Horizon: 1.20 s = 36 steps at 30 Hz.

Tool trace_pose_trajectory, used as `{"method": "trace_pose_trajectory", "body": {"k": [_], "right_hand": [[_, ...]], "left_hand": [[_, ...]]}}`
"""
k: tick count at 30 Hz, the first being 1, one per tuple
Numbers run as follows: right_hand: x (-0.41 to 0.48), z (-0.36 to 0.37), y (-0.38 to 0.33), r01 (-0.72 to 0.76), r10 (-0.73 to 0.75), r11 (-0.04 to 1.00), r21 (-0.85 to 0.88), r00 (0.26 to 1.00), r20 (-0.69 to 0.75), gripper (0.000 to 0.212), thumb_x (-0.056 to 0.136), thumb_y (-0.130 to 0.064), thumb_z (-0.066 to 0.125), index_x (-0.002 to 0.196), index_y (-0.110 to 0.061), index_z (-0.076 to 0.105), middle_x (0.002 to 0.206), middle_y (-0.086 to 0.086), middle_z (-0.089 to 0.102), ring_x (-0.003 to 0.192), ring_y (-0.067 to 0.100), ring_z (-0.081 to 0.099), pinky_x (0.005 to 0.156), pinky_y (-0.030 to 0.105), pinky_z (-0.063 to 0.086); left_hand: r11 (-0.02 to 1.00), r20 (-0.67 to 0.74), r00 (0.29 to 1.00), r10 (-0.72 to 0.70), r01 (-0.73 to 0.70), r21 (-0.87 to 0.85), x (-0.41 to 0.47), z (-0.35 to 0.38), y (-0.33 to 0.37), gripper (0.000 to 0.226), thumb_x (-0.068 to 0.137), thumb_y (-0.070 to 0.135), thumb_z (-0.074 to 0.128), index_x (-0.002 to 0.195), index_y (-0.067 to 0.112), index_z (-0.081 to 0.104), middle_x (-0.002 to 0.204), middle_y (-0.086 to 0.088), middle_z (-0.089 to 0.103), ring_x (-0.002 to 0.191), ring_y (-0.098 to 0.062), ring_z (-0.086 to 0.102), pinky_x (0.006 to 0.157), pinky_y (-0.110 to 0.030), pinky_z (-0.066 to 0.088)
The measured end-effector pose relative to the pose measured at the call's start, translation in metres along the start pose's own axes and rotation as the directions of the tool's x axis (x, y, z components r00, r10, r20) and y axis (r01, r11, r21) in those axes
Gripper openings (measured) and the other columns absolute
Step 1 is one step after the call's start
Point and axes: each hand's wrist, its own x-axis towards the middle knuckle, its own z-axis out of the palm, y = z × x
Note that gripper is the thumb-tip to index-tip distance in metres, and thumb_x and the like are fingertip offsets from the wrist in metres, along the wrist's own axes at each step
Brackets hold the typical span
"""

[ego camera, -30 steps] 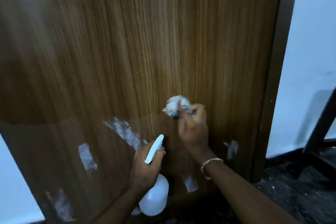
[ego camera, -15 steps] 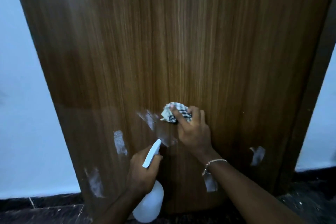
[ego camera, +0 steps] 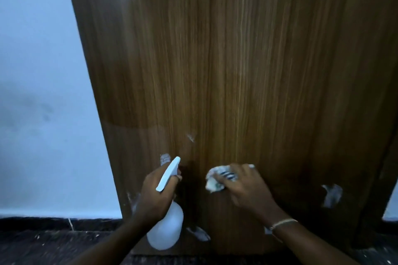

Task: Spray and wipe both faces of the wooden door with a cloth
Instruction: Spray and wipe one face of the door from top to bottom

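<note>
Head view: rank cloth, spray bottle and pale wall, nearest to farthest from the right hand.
1. The cloth, gripped in the right hand against the door.
2. The spray bottle, leftward, held by the left hand.
3. The pale wall, far left past the door's edge.

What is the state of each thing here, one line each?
Wooden door: upright, white smears on its lower part.
Cloth: crumpled, pressed against the door.
Spray bottle: gripped, nozzle toward the door.
Left hand: grips the spray bottle.
Right hand: holds the cloth.
</note>
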Motion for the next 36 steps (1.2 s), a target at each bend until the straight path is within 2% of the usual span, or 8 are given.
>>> {"method": "trace_pose_trajectory", "body": {"k": [3, 5, 9, 12, 18, 23, 32, 36], "right_hand": [[0.038, -0.035, 0.001, -0.418, 0.448, 0.892, 0.172, 0.869, -0.212, 0.058, 0.093, -0.031, 0.041, 0.152, -0.036, 0.041, 0.121, 0.015, 0.046, 0.100, 0.031, 0.050, 0.074, 0.041, 0.052], [0.092, -0.051, -0.024, -0.480, 0.530, 0.845, 0.235, 0.807, -0.260, 0.055, 0.094, -0.030, 0.043, 0.149, -0.031, 0.045, 0.122, 0.016, 0.044, 0.101, 0.033, 0.048, 0.074, 0.041, 0.052], [0.114, -0.019, -0.081, -0.063, 0.069, 0.997, 0.050, 0.989, -0.134, 0.071, 0.085, -0.036, 0.061, 0.152, -0.031, 0.038, 0.131, 0.017, 0.044, 0.106, 0.036, 0.048, 0.078, 0.048, 0.053], [0.062, 0.003, -0.074, 0.145, -0.145, 0.989, 0.019, 0.989, 0.005, 0.078, 0.076, -0.030, 0.075, 0.147, -0.032, 0.043, 0.126, 0.013, 0.053, 0.101, 0.034, 0.054, 0.077, 0.049, 0.054], [0.142, -0.066, -0.047, -0.270, 0.339, 0.929, 0.253, 0.893, -0.295, 0.042, 0.094, -0.020, 0.055, 0.136, -0.022, 0.054, 0.115, 0.014, 0.049, 0.095, 0.028, 0.050, 0.068, 0.035, 0.053], [0.171, -0.052, -0.091, 0.016, 0.005, 0.995, 0.102, 0.980, -0.198, 0.049, 0.091, -0.029, 0.055, 0.141, -0.027, 0.052, 0.125, 0.014, 0.049, 0.099, 0.032, 0.051, 0.066, 0.040, 0.056], [0.213, -0.085, -0.079, -0.104, 0.169, 0.971, 0.215, 0.935, -0.311, 0.042, 0.096, -0.026, 0.054, 0.138, -0.023, 0.055, 0.117, 0.011, 0.050, 0.097, 0.024, 0.048, 0.062, 0.029, 0.052], [0.192, -0.035, -0.112, 0.368, -0.367, 0.930, -0.007, 0.926, -0.088, 0.045, 0.093, -0.031, 0.056, 0.137, -0.022, 0.055, 0.130, 0.016, 0.054, 0.104, 0.032, 0.054, 0.076, 0.043, 0.053]], "left_hand": [[0.996, 0.033, 0.999, -0.018, 0.015, 0.087, -0.003, -0.027, -0.011, 0.022, 0.102, 0.020, 0.063, 0.114, 0.039, 0.066, 0.101, 0.038, 0.071, 0.099, 0.003, 0.071, 0.080, -0.011, 0.056], [0.986, 0.079, 0.996, -0.041, 0.027, 0.166, -0.004, -0.041, -0.015, 0.030, 0.102, 0.017, 0.063, 0.119, 0.042, 0.064, 0.106, 0.040, 0.070, 0.100, 0.005, 0.070, 0.080, -0.011, 0.055], [0.972, 0.226, 0.968, -0.112, 0.060, 0.226, -0.004, -0.062, -0.005, 0.023, 0.102, 0.034, 0.063, 0.115, 0.052, 0.060, 0.105, 0.042, 0.068, 0.100, 0.009, 0.067, 0.079, -0.007, 0.049], [0.951, 0.299, 0.925, -0.234, 0.154, 0.269, -0.004, -0.081, -0.004, 0.041, 0.091, 0.060, 0.062, 0.129, 0.048, 0.053, 0.118, 0.035, 0.067, 0.110, 0.004, 0.064, 0.099, -0.018, 0.051], [0.941, 0.433, 0.856, -0.281, 0.157, 0.301, -0.006, -0.105, -0.005, 0.062, 0.088, 0.072, 0.059, 0.138, 0.039, 0.045, 0.114, 0.023, 0.065, 0.105, -0.009, 0.067, 0.098, -0.034, 0.059], [0.959, 0.382, 0.898, -0.218, 0.125, 0.253, -0.014, -0.111, -0.007, 0.040, 0.092, 0.058, 0.064, 0.116, 0.028, 0.058, 0.092, 0.012, 0.069, 0.086, -0.015, 0.070, 0.079, -0.036, 0.061], [0.971, 0.264, 0.938, -0.225, 0.192, 0.146, -0.037, -0.124, -0.034, 0.063, 0.085, 0.077, 0.063, 0.105, 0.018, 0.058, 0.090, 0.002, 0.069, 0.084, -0.022, 0.073, 0.078, -0.045, 0.063], [0.978, 0.279, 0.939, -0.201, 0.176, 0.112, -0.048, -0.128, -0.042, 0.052, 0.094, 0.063, 0.064, 0.104, 0.013, 0.058, 0.091, -0.004, 0.066, 0.085, -0.023, 0.068, 0.083, -0.049, 0.058]]}}
